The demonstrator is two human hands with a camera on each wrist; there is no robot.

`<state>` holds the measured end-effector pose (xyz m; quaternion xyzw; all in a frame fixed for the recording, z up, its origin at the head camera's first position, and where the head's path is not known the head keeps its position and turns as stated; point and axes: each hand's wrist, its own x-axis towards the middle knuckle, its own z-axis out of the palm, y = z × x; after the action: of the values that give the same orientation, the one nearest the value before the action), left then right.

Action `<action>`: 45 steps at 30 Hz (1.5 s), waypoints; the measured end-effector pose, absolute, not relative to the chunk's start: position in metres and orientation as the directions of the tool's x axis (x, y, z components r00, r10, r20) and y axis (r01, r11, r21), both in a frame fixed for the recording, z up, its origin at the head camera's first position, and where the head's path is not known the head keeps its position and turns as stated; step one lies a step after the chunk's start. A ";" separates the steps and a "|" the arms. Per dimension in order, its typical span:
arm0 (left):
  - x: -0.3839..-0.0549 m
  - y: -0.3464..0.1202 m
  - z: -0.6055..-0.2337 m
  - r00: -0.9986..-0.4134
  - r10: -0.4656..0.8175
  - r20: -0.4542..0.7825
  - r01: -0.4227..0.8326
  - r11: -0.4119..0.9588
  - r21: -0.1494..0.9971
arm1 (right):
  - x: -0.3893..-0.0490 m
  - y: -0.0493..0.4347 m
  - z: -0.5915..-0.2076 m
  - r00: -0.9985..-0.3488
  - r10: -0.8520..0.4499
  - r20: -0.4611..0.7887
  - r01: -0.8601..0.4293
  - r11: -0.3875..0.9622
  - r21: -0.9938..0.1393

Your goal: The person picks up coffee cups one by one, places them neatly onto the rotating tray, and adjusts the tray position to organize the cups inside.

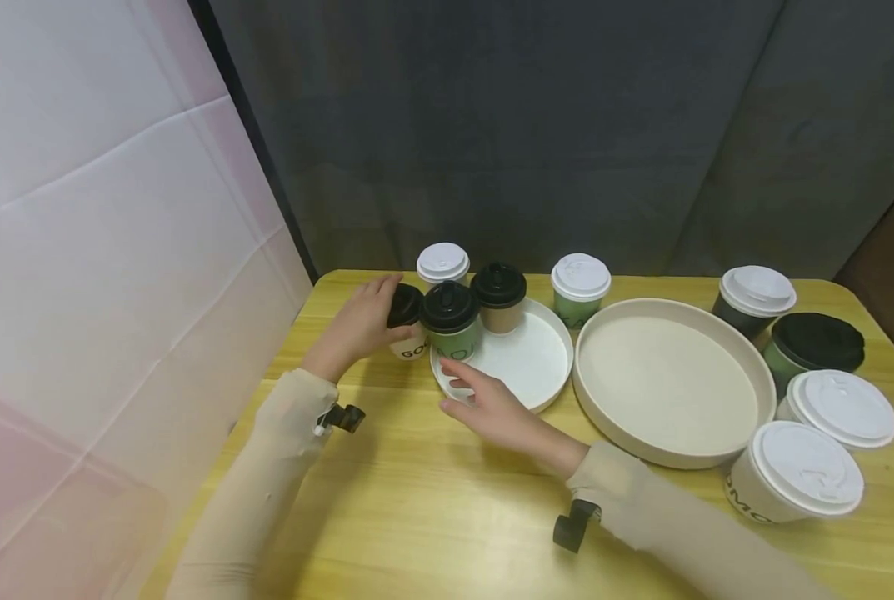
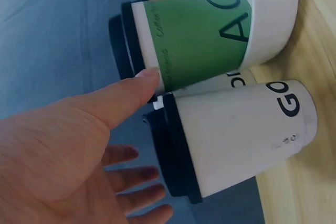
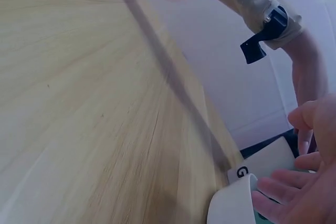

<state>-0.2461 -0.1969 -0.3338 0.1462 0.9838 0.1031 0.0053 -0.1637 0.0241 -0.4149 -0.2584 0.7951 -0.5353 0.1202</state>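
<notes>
A white paper cup point(image 1: 411, 343) with a black lid stands on the table left of the round white tray point(image 1: 544, 354). My left hand point(image 1: 360, 325) is at that cup's lid, fingers spread on its far side. In the left wrist view the thumb point(image 2: 142, 85) reaches the upper edge of a green cup point(image 2: 199, 40), while the fingers lie loosely past the black lid point(image 2: 176, 150). The green cup stands at the tray's left side, with a brown black-lidded cup point(image 1: 501, 317) behind it. Over the tray's front rim, my right hand point(image 1: 487, 404) hovers with fingers extended, holding nothing.
A larger beige tray point(image 1: 671, 450) adjoins the white one. A white-lidded cup point(image 1: 442, 262) stands behind the left group, and a green white-lidded cup point(image 1: 580, 287) behind the trays. Several cups, including a white one point(image 1: 761, 483), line the right side. A dark curtain point(image 1: 491, 125) hangs behind.
</notes>
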 end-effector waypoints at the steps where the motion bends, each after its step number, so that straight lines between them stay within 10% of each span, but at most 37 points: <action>1: -0.247 -0.198 -0.335 -0.957 0.288 0.016 0.285 0.935 0.211 | -0.164 0.023 -0.415 -0.837 -0.542 0.082 -0.279 0.292 -0.915; 45: -0.205 -0.203 -0.314 -0.976 0.193 0.099 0.211 0.948 0.239 | -0.161 0.012 -0.417 -0.820 -0.554 0.144 -0.425 0.419 -0.803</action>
<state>-0.2052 -0.2030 -0.3138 0.1024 0.9861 0.1251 -0.0373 -0.1607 0.0122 -0.4170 -0.2917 0.8392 -0.4533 0.0715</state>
